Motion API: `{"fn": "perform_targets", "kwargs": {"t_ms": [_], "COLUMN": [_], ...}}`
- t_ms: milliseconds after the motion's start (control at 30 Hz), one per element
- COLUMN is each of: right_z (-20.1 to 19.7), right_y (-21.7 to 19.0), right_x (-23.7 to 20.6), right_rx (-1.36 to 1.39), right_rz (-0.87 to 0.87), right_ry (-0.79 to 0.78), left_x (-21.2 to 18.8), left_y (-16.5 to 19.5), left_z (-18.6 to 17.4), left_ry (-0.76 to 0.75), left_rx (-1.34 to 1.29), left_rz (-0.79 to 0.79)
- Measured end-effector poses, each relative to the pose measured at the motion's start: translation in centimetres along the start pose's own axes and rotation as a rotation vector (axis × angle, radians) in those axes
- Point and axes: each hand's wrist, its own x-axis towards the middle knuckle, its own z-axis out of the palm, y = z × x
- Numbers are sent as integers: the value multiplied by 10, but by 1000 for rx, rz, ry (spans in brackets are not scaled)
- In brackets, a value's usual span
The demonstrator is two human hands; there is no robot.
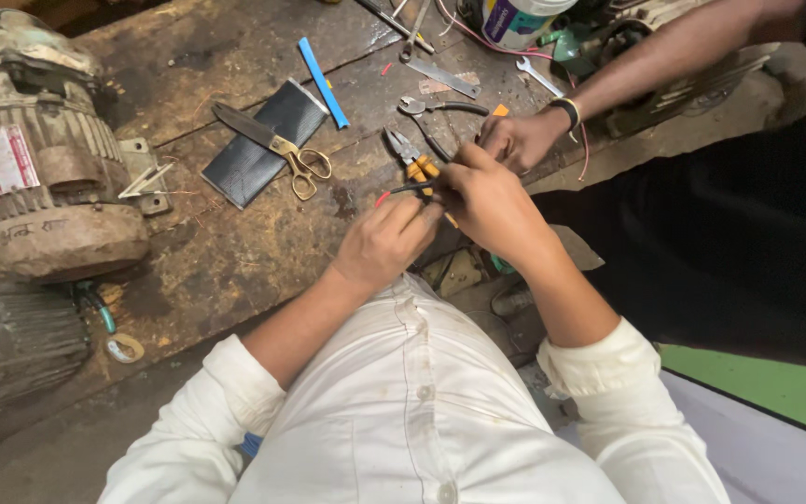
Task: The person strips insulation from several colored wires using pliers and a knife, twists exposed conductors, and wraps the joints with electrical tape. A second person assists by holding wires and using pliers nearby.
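Observation:
My left hand (386,241) and my right hand (485,198) meet just above the edge of a worn wooden workbench (235,252). Together they pinch a thin black wire with a red tip (401,190), stretched between the fingers. Orange-handled pliers (412,159) lie on the bench directly behind my fingers. Another person's hand (520,138), wearing a dark wristband, rests on the bench close behind my right hand.
Brass-handled scissors (277,145) lie on a dark folded sleeve (263,140), beside a blue strip (323,82). A rusty electric motor (44,149) fills the left. Black pliers (440,110), a flat blade (442,78), a spanner (538,75) and a white tub (520,19) sit at the back.

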Motion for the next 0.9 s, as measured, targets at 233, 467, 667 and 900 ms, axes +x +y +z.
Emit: {"fn": "perform_targets", "kwargs": {"t_ms": [233, 467, 667, 900], "right_z": [7, 38, 38, 23], "right_y": [0, 16, 30, 11], "right_x": [-48, -52, -44, -22], "right_rx": [222, -20, -79, -66], "right_rz": [-60, -224, -339, -86], "right_ry": [266, 383, 384, 274], "left_x": [7, -4, 2, 10], "left_y": [-21, -41, -34, -10], "left_z": [25, 42, 33, 7], "left_ry": [-260, -367, -299, -152], "left_rx": [-804, -1308, -1158, -542], "left_rz": [-684, -917, -798, -514]}}
